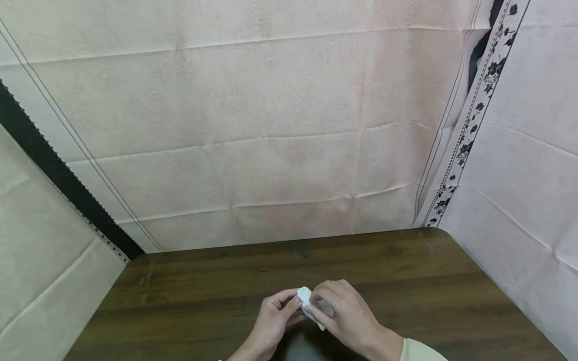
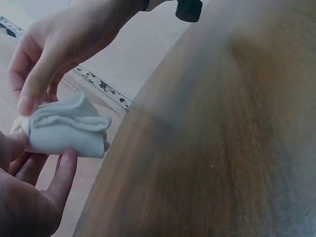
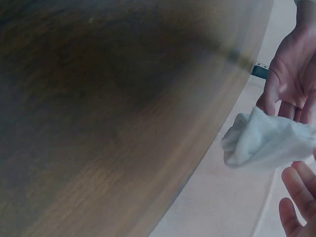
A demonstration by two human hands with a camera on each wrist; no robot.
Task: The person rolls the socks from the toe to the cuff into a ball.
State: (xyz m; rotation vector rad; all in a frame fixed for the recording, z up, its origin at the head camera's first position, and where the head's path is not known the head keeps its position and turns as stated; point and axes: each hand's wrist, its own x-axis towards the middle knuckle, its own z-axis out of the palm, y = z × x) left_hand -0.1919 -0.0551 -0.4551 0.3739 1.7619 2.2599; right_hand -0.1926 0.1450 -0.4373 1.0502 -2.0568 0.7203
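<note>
Risk: your hold on the white cloth looks light. I'd judge that if either hand eases off unevenly, the folded bundle could unroll or drop to the table, since only fingertips seem to keep its layers together.
Left grip: your left hand, at 6 o'clock in the head view, has thumb and fingers curled loosely round the cloth's left end. The left wrist view shows the bundle resting against those fingers, not squeezed hard.
Right grip: your right hand, just toward 5 o'clock, pinches the cloth's right side with bent fingers, covering part of it.
Cloth: a small, rolled white bundle held between both hands, just above the table's near edge.
Table: dark wood grain, running toward 12 o'clock.
Backdrop: a creased pink sheet hangs behind, with a floral border strip at 2 o'clock.
</note>
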